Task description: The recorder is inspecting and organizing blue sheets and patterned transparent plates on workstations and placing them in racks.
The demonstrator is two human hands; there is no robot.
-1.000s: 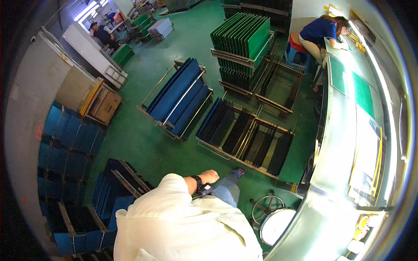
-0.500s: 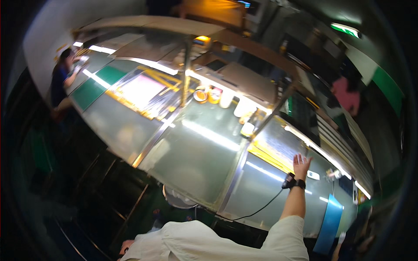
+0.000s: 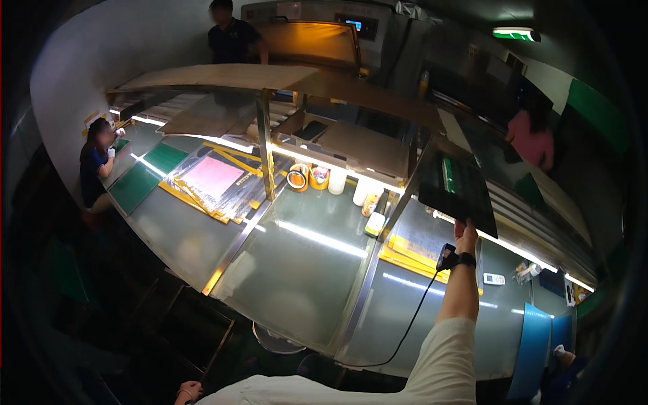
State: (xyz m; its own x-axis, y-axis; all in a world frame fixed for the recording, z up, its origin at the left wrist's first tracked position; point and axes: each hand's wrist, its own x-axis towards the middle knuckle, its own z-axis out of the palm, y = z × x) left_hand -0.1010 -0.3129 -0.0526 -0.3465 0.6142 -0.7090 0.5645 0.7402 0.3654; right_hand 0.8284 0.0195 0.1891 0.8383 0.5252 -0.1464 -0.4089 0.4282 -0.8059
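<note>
My right hand (image 3: 464, 236) is raised over the right side of the bench, closed on the lower edge of a dark, glossy rectangular panel (image 3: 455, 192). The panel is tilted at shelf height, and a green glint shows on its face. A black strap and a small black device (image 3: 447, 257) with a cable sit at my right wrist. Under that forearm lie yellow-edged frames (image 3: 412, 251) on the bench. My left hand (image 3: 191, 389) is low at the bottom left beside my pale shirt, away from the bench; its fingers are too small and dark to make out.
A lit bench (image 3: 290, 270) with metal dividers spans the middle, below a shelf on posts (image 3: 266, 145). Tape rolls (image 3: 297, 177) and bottles (image 3: 336, 182) line its back. Blue sheets (image 3: 528, 347) stand at right. Co-workers are at far left, back, right and lower right.
My right hand, open with fingers spread half a second ago, is now closed on the dark panel. The view has tilted, and my left hand shows more plainly at the lower left.
</note>
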